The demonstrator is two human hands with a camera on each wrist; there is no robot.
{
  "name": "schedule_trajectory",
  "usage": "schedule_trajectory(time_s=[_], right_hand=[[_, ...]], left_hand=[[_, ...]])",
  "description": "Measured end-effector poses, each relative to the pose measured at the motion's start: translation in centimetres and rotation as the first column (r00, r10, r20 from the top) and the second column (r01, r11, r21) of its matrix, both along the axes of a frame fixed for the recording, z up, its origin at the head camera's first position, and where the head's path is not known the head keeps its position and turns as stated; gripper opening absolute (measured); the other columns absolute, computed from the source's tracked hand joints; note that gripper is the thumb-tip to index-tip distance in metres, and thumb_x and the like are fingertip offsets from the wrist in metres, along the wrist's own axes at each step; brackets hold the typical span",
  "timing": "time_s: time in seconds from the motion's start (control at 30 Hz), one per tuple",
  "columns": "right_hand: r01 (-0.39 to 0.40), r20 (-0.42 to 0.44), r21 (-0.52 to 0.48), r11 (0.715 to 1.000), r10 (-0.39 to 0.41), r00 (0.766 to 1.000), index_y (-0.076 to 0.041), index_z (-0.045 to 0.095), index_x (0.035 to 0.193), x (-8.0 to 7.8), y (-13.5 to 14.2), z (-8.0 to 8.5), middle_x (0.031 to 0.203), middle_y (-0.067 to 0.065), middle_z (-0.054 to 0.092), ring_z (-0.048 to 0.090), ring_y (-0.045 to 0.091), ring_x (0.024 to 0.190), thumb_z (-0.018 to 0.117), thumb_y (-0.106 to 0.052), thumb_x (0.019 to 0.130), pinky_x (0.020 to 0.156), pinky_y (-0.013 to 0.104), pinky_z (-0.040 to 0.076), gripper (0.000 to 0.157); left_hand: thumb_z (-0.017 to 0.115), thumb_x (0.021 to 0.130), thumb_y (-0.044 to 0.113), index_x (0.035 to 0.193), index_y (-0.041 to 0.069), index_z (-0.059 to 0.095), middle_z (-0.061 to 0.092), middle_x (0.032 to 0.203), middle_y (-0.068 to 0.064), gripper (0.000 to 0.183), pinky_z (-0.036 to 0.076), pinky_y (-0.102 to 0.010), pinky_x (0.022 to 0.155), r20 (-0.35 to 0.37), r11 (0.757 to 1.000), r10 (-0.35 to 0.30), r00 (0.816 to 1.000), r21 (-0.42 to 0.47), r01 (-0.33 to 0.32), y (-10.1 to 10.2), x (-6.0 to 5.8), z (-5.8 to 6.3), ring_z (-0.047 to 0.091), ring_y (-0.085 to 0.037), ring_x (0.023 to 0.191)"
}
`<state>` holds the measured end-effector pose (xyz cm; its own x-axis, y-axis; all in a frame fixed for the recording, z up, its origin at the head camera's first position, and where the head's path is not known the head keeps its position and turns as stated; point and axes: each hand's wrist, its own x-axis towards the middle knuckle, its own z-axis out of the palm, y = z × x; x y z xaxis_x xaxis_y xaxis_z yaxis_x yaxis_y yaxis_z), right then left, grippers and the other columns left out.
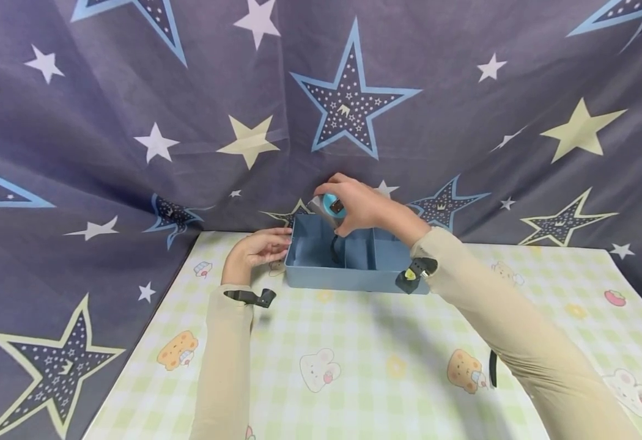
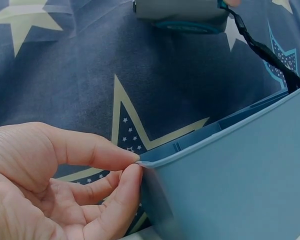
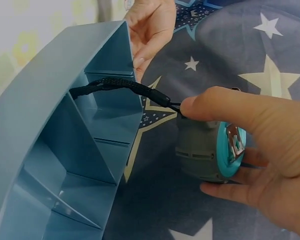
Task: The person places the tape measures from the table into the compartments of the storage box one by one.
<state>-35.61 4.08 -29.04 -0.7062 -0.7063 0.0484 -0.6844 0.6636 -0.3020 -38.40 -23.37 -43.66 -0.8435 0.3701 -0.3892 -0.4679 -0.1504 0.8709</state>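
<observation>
A blue divided storage box (image 1: 315, 278) stands on the table against the curtain. At its left end my left hand (image 1: 263, 247) pinches the rim corner between thumb and index finger, the other fingers curled below, as the left wrist view shows. My right hand (image 1: 356, 205) holds a grey-and-teal tape measure (image 3: 200, 150) above the box's left compartment, thumb on one side and fingers on the other. A metal clip (image 3: 235, 142) shows on its teal face. Its black braided wrist strap (image 3: 115, 86) hangs from it over a wall of the box.
Upright dividers (image 3: 80, 130) split the box into compartments. A dark star-patterned curtain (image 1: 442, 122) hangs close behind the box. The table wears a green checked cloth (image 1: 365, 348) with cartoon prints. Black camera straps (image 1: 246, 297) circle both wrists.
</observation>
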Motion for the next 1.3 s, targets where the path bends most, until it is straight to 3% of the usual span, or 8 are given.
schedule_trajectory(time_s=[0.4,0.67,1.03,1.3], right_hand=[[-0.012,0.077,0.038,0.999,0.009,0.997,-0.007,0.049,0.149,-1.0,-0.2,-2.1,0.135,0.018,0.048,0.061,0.025,0.103,0.086,-0.01,0.078,0.087,0.04,0.056,0.08],[-0.071,0.112,0.017,0.997,0.068,0.991,-0.002,0.05,0.148,-1.4,-0.4,-3.3,0.132,0.019,0.052,0.063,0.026,0.103,0.086,-0.009,0.078,0.087,0.038,0.057,0.079],[-0.079,0.135,0.036,0.996,0.073,0.988,-0.002,0.049,0.148,-2.0,-1.2,-4.0,0.132,0.019,0.054,0.062,0.027,0.107,0.087,-0.012,0.078,0.092,0.038,0.057,0.08],[-0.08,0.153,0.04,0.996,0.073,0.985,-0.003,0.051,0.147,-2.4,-1.5,-4.5,0.133,0.018,0.056,0.066,0.027,0.108,0.087,-0.011,0.078,0.092,0.038,0.058,0.078]], left_hand=[[0.05,0.102,-0.005,0.126,0.012,0.052,0.067,0.086,0.003,0.03,0.057,-0.018,0.07,-0.032,1.0,0.0,0.999,-0.027,-0.001,0.0,-0.4,-0.5,0.065,-0.007,0.072],[0.049,0.102,-0.006,0.143,0.004,0.041,0.065,0.087,0.002,0.044,0.057,-0.017,0.067,-0.039,0.998,-0.013,0.999,-0.06,0.011,0.3,-0.3,-0.7,0.065,-0.007,0.072],[0.049,0.101,-0.004,0.15,0.002,0.036,0.064,0.089,0.002,0.052,0.056,-0.016,0.07,-0.063,0.997,-0.018,0.998,-0.078,0.013,0.2,-0.2,-0.5,0.064,-0.007,0.073],[0.064,0.094,0.001,0.131,0.008,0.054,0.066,0.094,0.001,0.039,0.057,-0.016,0.074,-0.146,0.997,-0.072,0.987,-0.027,0.069,-0.5,0.1,-0.3,0.067,-0.005,0.077]])
